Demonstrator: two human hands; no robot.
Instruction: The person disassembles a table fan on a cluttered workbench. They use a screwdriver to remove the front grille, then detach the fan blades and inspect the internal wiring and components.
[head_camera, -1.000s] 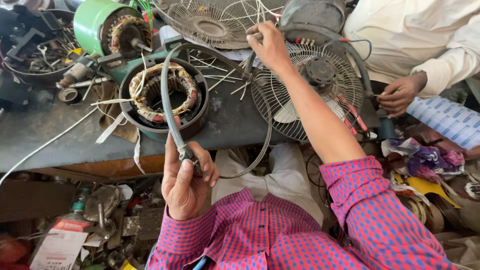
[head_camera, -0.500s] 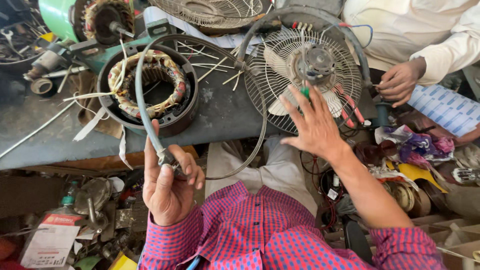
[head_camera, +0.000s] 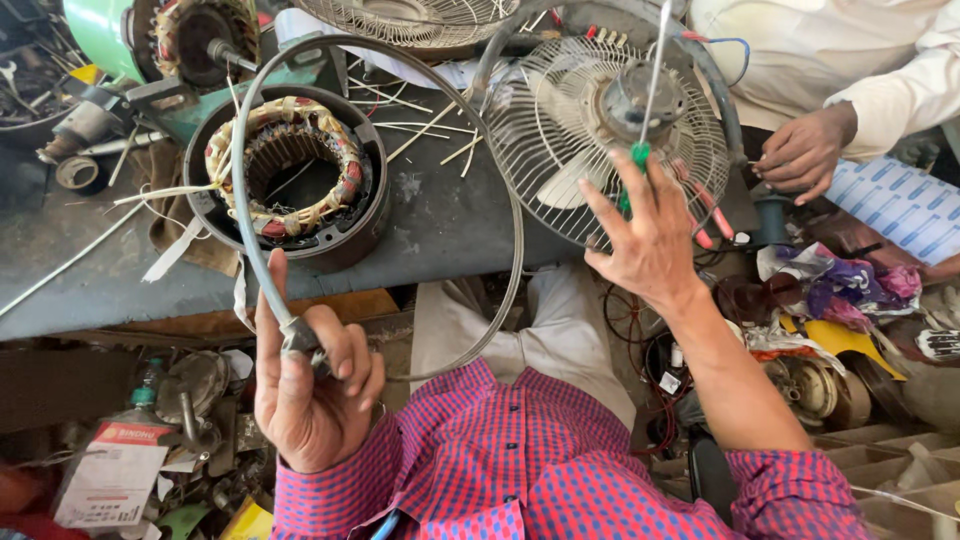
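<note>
The right hand (head_camera: 650, 235) has lifted a green-handled screwdriver (head_camera: 645, 105) it did not hold before.
Its fingers pinch the handle over the fan guard (head_camera: 560, 120); left hand (head_camera: 310, 385) clenched on the grey guard ring (head_camera: 330, 60); red-and-white labelled packet (head_camera: 110, 475) lies lower left.

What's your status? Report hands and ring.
Left hand gripping the grey fan guard ring at its clasp. Right hand holding green-handled screwdriver over the fan grille. Motor stator sits under the ring.

Bright, even daylight is washing over the tabletop (head_camera: 440, 230), casting soft shadows, while wide-angle distortion is bending edges and the bottom corners are dimming.
</note>
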